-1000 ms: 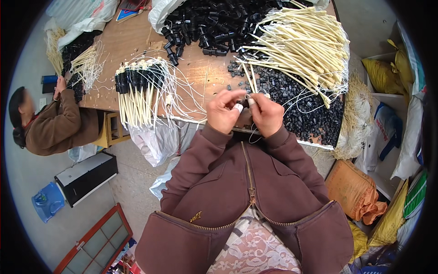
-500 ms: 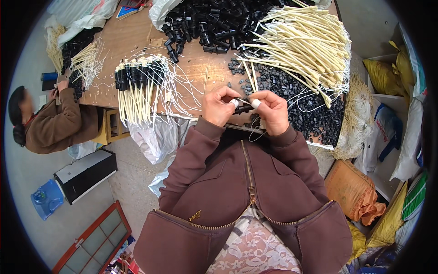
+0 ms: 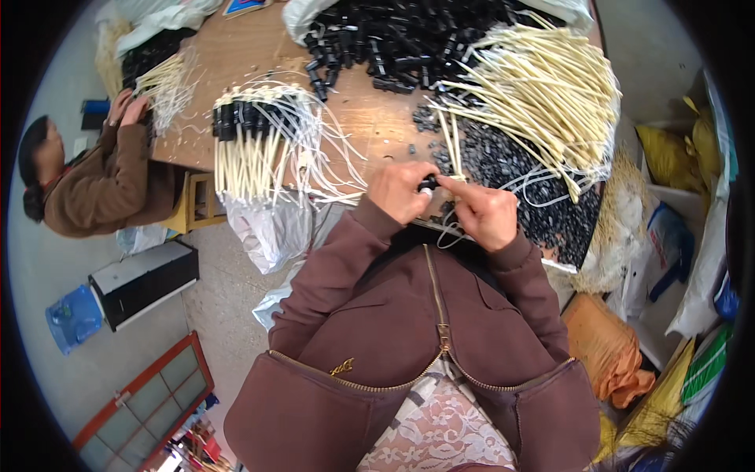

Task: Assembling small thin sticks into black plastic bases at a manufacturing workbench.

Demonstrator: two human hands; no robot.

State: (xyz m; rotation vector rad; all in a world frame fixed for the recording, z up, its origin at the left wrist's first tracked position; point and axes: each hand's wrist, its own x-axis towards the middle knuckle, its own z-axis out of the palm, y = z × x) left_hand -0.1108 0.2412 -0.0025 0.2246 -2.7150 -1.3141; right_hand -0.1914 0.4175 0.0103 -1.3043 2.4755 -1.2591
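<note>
My left hand (image 3: 399, 191) is closed around a small black plastic fitting (image 3: 429, 182) at the front edge of the table. Against that fitting presses the index finger of my right hand (image 3: 485, 214), whose other fingers are curled; what they hold, if anything, is hidden. White wraps cover some fingertips. A loop of thin white wire (image 3: 449, 228) hangs between the hands. Just beyond lie two cream tubes (image 3: 452, 141). To the left, joined pieces with black fittings, cream tubes and white wires (image 3: 248, 153) lie in a row.
A heap of black fittings (image 3: 377, 51) spills from a white bag at the back. Cream tubes with wires (image 3: 543, 94) lie over small black pieces (image 3: 550, 212) at right. Another person (image 3: 102, 173) works at the table's left. Sacks (image 3: 609, 346) stand on the right.
My left hand has turned and closed over the fitting. My right index finger has come down onto it. The view has shifted slightly, and the other person's hands have moved nearer the tubes.
</note>
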